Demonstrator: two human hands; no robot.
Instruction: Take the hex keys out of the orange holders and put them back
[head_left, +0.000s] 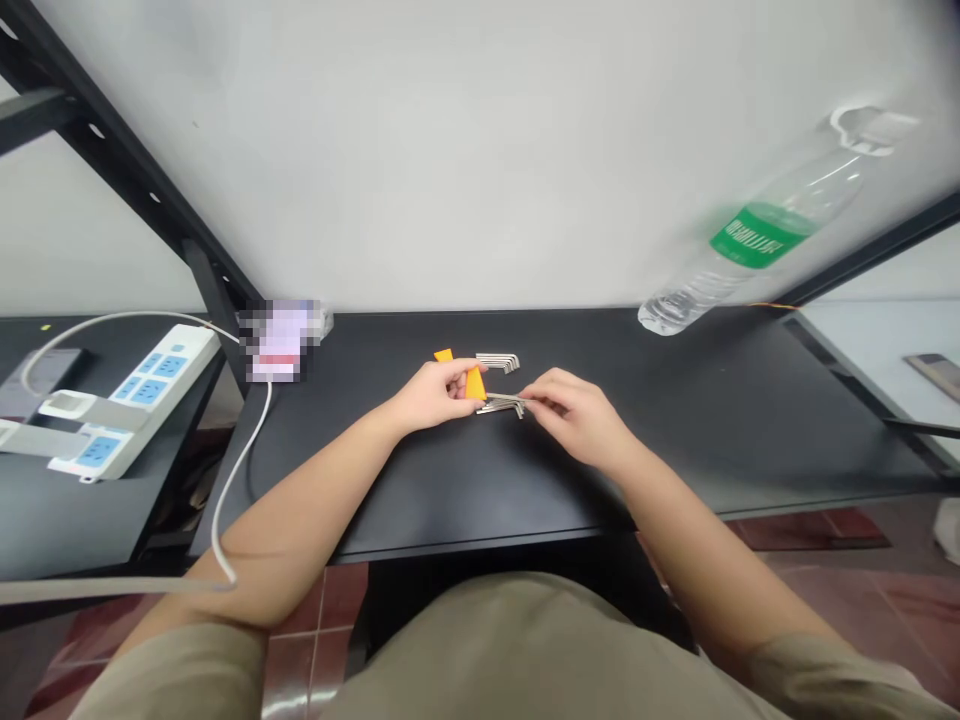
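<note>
Your black table [480,500] runs along a pale wall [480,150], with reddish floor tiles [296,635] visible below its front edge. Near the table's middle, your left hand [439,393] grips an orange holder [475,385] between thumb and fingers. Your right hand [570,412] pinches the outer end of a thin metal key [504,397], which reaches to the holder; whether it is seated there cannot be told. Bent keys [499,360] lie just behind, and more bent keys [504,407] lie below the pinched one. To the right, a clear bottle [761,235] with a green label stands by the wall. To the left, beyond a black metal frame [120,155], a white power strip [166,368] rests on a neighboring dark surface [52,520].
</note>
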